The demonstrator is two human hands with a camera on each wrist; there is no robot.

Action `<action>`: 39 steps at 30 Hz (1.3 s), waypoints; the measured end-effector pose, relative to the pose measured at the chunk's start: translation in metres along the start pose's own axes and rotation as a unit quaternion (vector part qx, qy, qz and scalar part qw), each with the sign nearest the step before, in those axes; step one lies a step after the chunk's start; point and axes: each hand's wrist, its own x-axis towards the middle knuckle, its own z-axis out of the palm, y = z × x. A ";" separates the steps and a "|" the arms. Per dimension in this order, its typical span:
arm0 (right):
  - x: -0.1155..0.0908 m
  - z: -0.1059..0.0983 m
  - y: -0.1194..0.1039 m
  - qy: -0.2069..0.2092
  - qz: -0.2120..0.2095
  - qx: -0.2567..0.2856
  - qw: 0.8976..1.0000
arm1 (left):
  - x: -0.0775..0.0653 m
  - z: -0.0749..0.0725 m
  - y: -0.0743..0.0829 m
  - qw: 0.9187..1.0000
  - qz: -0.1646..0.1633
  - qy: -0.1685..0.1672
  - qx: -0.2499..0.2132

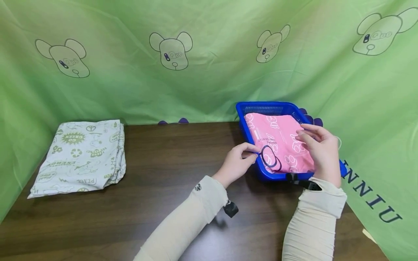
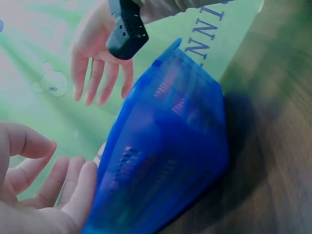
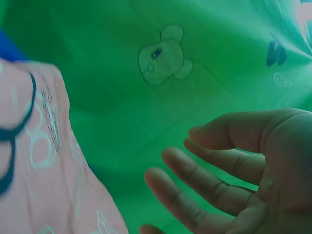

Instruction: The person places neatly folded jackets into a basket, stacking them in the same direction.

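Folded pink fabric [image 1: 277, 134] with white outline prints lies in the blue plastic basket [image 1: 274, 177]. Dark looped outlines show on its near left corner. My left hand [image 1: 237, 161] is at the basket's left rim, its fingertips right by the edge. In the left wrist view, the loosely bent fingers [image 2: 80, 192] lie beside the basket wall, with nothing between thumb and fingers. Over the basket's right side hovers my right hand [image 1: 321, 152]. Its fingers [image 3: 195, 195] are spread and relaxed in the right wrist view, apart from the fabric.
Another folded cloth [image 1: 81, 159], white with green prints, lies at the left of the brown wooden table [image 1: 156, 188]. A green curtain [image 1: 209, 79] with mouse-like drawings hangs behind and along both sides, close to the basket.
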 end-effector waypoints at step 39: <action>-0.028 0.142 0.005 -0.210 -0.098 0.016 0.973 | -0.069 -0.153 0.020 0.993 0.080 0.088 0.025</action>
